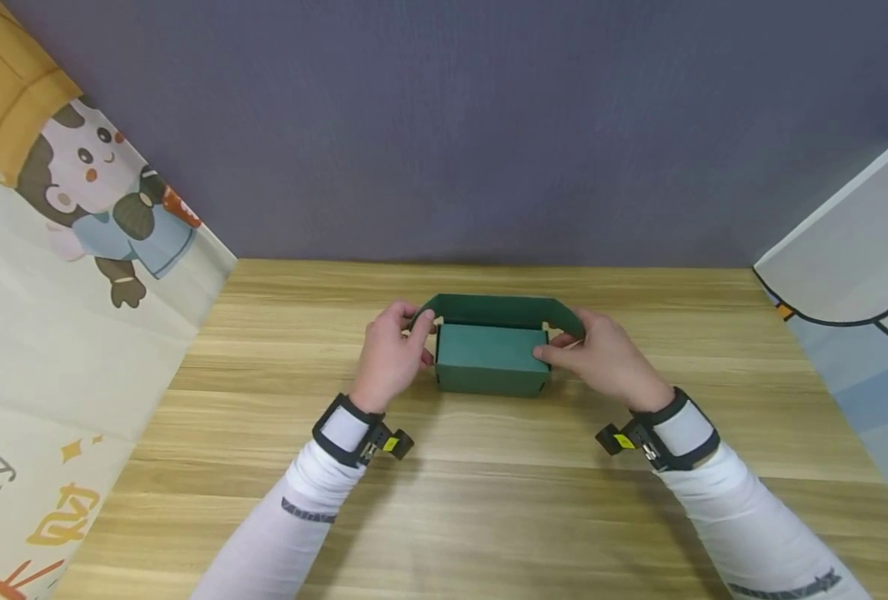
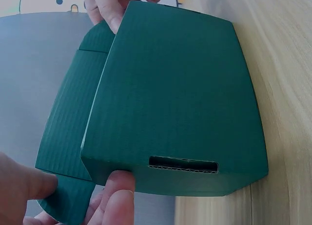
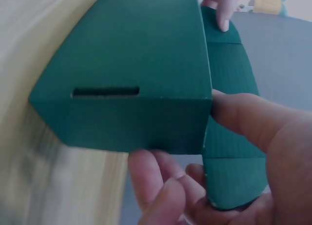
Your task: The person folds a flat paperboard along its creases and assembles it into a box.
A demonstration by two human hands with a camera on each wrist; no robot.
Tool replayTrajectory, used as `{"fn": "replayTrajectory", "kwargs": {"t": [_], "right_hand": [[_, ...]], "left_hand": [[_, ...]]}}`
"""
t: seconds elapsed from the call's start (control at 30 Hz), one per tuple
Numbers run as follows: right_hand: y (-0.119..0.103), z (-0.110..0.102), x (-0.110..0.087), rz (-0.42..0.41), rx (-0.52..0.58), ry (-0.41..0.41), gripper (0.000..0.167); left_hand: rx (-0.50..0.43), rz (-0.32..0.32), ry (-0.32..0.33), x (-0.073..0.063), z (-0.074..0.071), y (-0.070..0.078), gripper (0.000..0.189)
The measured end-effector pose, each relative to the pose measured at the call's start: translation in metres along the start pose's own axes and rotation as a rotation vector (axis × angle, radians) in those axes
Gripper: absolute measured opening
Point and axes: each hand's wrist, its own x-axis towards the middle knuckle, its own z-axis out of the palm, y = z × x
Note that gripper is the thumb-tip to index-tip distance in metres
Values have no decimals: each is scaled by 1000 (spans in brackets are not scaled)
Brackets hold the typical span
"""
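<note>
A small green cardboard box (image 1: 492, 348) sits on the table, its lid flap (image 1: 498, 310) raised along the far side with a rounded tab at each end. My left hand (image 1: 393, 350) pinches the left tab (image 2: 68, 203) between thumb and fingers, while other fingertips touch the box's left end. At the opposite end, my right hand (image 1: 607, 357) has its thumb (image 3: 239, 110) on the box's top edge. The right fingers curl beneath the right tab (image 3: 236, 181) and against that end. A narrow slot (image 2: 183, 164) shows near the box's edge. The box's inside is hidden.
The wood-grain table (image 1: 481, 500) reaches back to a dark grey-blue wall (image 1: 489, 133). Cartoon-printed panels stand at the left (image 1: 98, 350) and right (image 1: 864, 317) sides. Each wrist wears a strapped-on camera, and white sleeves cover both forearms.
</note>
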Motion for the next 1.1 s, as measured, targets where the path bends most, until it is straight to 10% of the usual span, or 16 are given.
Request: {"fn": "replayTrajectory", "kwargs": {"t": [0.17, 1.1], "right_hand": [[-8, -2, -2, 33, -166, 45, 102], [-31, 21, -18, -140, -404, 319, 60]], "left_hand": [[-35, -24, -6, -1, 0, 0, 24], [-77, -56, -45, -10, -9, 6, 36]]}}
